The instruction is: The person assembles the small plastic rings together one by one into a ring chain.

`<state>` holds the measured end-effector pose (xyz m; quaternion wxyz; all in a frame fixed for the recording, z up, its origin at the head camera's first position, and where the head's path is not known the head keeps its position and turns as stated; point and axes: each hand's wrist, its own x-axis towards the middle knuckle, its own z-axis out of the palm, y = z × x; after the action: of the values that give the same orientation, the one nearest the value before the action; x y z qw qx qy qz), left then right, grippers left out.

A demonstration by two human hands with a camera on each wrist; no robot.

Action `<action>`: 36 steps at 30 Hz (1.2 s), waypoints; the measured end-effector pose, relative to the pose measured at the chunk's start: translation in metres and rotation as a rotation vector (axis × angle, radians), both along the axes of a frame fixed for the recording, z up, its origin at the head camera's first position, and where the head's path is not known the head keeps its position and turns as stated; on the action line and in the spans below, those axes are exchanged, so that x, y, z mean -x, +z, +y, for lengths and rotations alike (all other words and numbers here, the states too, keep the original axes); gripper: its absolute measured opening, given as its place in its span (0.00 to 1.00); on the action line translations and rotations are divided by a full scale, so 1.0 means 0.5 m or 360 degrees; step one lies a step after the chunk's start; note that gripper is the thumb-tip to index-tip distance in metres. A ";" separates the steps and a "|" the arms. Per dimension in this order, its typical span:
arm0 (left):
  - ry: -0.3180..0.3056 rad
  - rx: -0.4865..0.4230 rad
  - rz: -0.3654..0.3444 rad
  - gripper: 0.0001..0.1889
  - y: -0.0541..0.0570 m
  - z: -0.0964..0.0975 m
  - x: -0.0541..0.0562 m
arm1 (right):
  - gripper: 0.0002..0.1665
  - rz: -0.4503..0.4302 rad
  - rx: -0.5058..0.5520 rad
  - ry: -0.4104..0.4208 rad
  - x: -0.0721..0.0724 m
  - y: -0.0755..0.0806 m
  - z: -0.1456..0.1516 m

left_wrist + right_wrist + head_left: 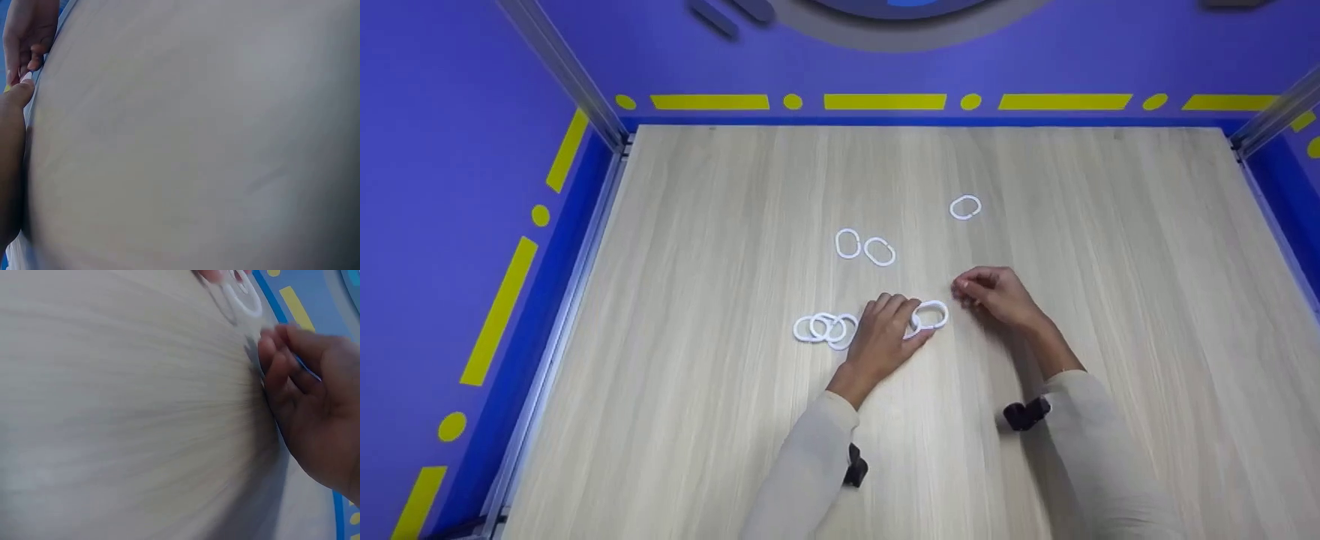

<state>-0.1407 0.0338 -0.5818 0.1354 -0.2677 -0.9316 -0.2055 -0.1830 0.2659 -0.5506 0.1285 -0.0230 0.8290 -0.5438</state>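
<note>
My left hand [883,334] lies over the middle of a chain of white oval plastic links [795,330], its thumb and fingers pinching a link near the chain's right end. Under the palm, part of the chain is hidden. From between thumb and index finger the end link [947,315] sticks out to the right; it also shows in the right wrist view as a white loop [246,309]. Just right of that link, my right hand [997,294] hovers close over the table with fingers loosely bent, holding nothing visible.
Two loose white links, one upright oval [837,244] and one slanted [871,259], lie beyond the left hand. Another loose link [952,207] is farther back to the right. Blue panels with yellow marks wall the wooden table [720,202] at the back and sides.
</note>
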 end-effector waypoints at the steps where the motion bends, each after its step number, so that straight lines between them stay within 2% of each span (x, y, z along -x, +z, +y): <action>1: 0.0003 -0.0005 0.0003 0.22 -0.001 -0.003 0.000 | 0.14 0.0046 -0.0069 -0.0050 0.007 0.003 0.003; 4: -0.0002 0.0002 0.0021 0.22 -0.002 -0.008 0.001 | 0.14 0.0137 -0.0343 -0.0152 0.035 0.014 0.011; 6: -0.0006 0.0018 0.0030 0.22 -0.001 -0.009 0.000 | 0.16 0.0153 -0.0514 -0.0151 0.058 0.022 0.015; 10: -0.0019 0.0039 0.0040 0.23 0.001 -0.009 -0.002 | 0.25 0.0126 -0.0787 -0.0057 0.097 0.037 0.018; 14: -0.0032 0.0032 0.0023 0.23 0.002 -0.009 -0.003 | 0.34 0.0120 -0.1011 0.0068 0.121 0.042 0.016; 17: -0.0044 0.0033 0.0005 0.23 0.002 -0.010 -0.003 | 0.32 0.0139 -0.1097 0.0102 0.129 0.040 0.016; 22: -0.0044 0.0043 -0.0011 0.23 0.003 -0.013 -0.002 | 0.19 0.0155 -0.1111 0.0024 0.132 0.036 0.022; 24: -0.0039 0.0049 -0.0009 0.23 0.002 -0.014 -0.002 | 0.17 0.0142 -0.1094 -0.0008 0.133 0.037 0.027; 29: -0.0051 0.0058 -0.0008 0.22 0.003 -0.013 -0.002 | 0.25 0.0120 -0.1121 0.0018 0.144 0.046 0.037; 32: -0.0067 0.0049 -0.0011 0.23 0.002 -0.012 -0.002 | 0.31 0.0135 -0.1192 0.0097 0.155 0.052 0.035; 36: -0.0077 0.0034 -0.0007 0.23 0.001 -0.011 0.000 | 0.30 0.0211 -0.1306 0.0217 0.167 0.052 0.024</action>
<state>-0.1409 0.0283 -0.5811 0.1254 -0.2911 -0.9273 -0.1993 -0.2667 0.2777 -0.5244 0.1091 -0.0596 0.9799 -0.1562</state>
